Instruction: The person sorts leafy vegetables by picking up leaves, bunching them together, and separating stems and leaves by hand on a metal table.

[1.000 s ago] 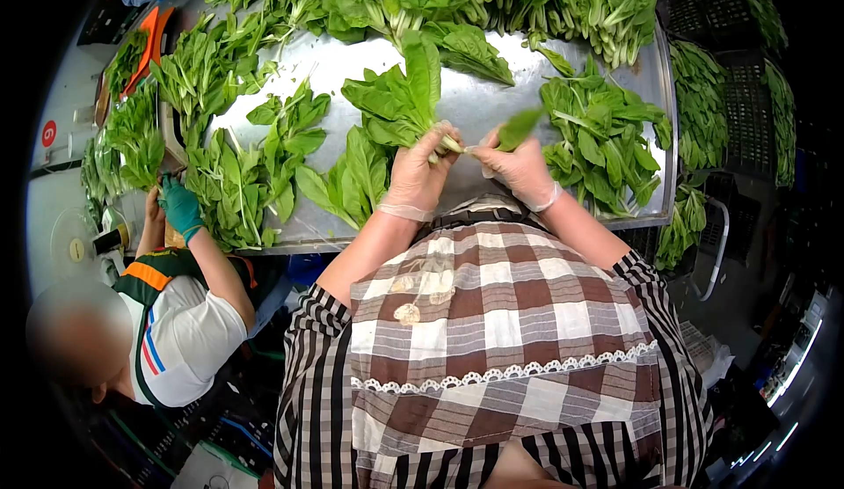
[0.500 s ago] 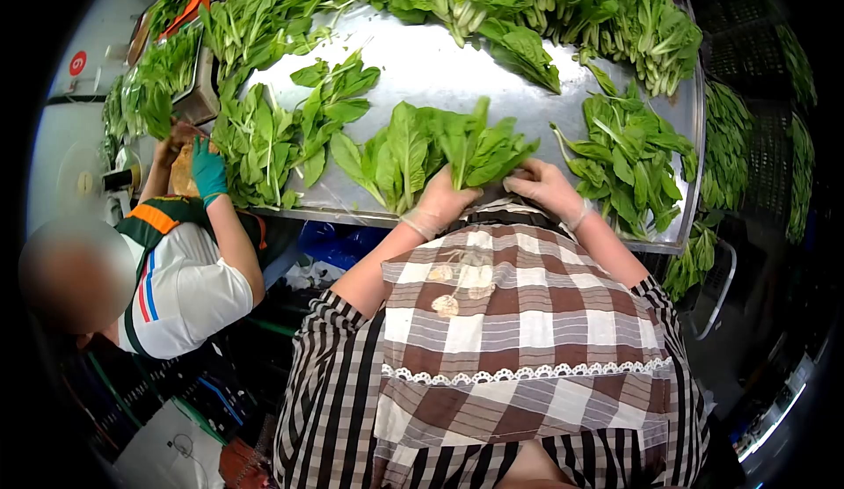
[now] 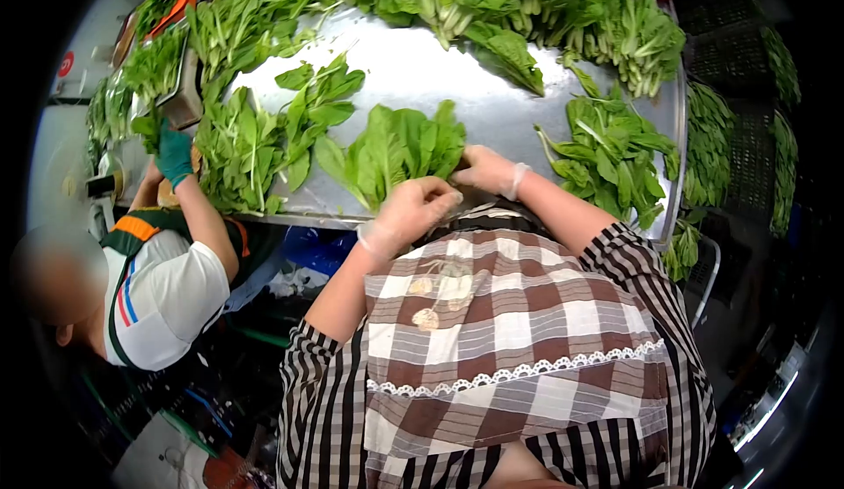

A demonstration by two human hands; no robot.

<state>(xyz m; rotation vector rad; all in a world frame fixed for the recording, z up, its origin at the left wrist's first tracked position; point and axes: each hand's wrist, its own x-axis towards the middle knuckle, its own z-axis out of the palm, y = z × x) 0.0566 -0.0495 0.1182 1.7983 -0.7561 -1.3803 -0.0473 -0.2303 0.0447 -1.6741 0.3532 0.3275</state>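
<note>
A fanned bunch of leafy greens lies at the near side of the metal table, stems toward me. My left hand, in a clear glove, is at the lower edge of this bunch with its fingers curled together; whatever they pinch is hidden. From the right, my gloved right hand has its fingers closed at the bunch's right edge by the stem ends. A loose pile of greens lies to the right of my hands, and another pile of greens to the left.
Stacked greens line the far side of the metal table. At left, a co-worker's gloved hand handles greens near a metal box. Crates with more greens stand beyond the table's right edge.
The leafy greens held upright between my hands now lie lower and left, against the other leaves. My left hand has moved left and down, my right hand left. The co-worker's gloved hand shifted left.
</note>
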